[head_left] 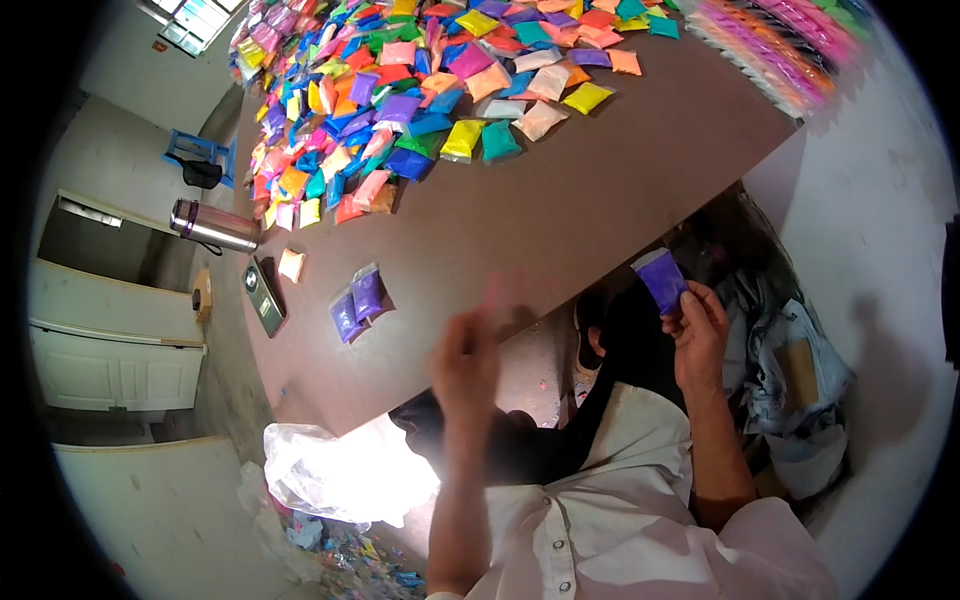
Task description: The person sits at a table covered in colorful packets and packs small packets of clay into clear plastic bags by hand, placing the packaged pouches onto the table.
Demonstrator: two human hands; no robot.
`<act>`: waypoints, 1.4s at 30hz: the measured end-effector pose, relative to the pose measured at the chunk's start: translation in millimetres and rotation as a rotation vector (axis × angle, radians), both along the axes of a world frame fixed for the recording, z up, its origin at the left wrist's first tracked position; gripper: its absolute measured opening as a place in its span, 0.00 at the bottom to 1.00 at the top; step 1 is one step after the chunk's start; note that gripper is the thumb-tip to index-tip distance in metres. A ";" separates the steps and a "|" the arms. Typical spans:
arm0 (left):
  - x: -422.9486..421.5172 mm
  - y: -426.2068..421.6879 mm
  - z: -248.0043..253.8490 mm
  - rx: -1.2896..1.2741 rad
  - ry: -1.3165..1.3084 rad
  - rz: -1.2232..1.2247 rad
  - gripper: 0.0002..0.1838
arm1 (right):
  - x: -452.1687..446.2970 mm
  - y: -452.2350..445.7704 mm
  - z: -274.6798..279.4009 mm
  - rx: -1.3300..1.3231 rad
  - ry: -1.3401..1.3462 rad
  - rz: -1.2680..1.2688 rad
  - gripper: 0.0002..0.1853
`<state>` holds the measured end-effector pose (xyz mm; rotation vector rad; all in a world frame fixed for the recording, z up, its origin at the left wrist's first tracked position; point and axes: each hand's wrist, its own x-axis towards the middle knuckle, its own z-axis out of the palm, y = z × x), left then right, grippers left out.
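Note:
My right hand (696,325) pinches a purple packet (660,282) by its lower edge, beyond the table's near edge and above my lap. My left hand (466,350) is raised over the near part of the brown table (560,210), blurred by motion. Its fingers are smeared, and a faint pinkish streak shows beside them. Two purple packets (358,302) lie together on the table to the left of that hand, touching one another.
Many colourful packets (400,110) are heaped at the far side. A steel flask (215,225), a dark phone-like object (263,297) and a small pale packet (291,265) are at the left. Clear plastic bags (340,475) hang below. Striped bundles (770,50) lie far right.

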<state>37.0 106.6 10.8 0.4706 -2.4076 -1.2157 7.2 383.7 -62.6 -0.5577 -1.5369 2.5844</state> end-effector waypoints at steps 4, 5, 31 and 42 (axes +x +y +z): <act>0.3 -38.5 -11.9 -0.177 0.054 0.111 0.06 | 0.8 -0.4 -1.1 -0.021 -0.016 -0.003 0.10; 0.7 -37.4 -12.9 -0.216 0.013 0.113 0.05 | -0.1 -1.0 -1.1 -0.021 -0.017 -0.004 0.10; -13.2 39.0 -17.2 -0.267 0.034 -0.298 0.04 | 9.8 -21.2 25.3 -0.123 -0.011 0.097 0.10; 0.6 -6.6 15.9 -0.203 0.210 -0.139 0.11 | 31.0 -103.3 61.4 -0.187 -0.008 0.382 0.09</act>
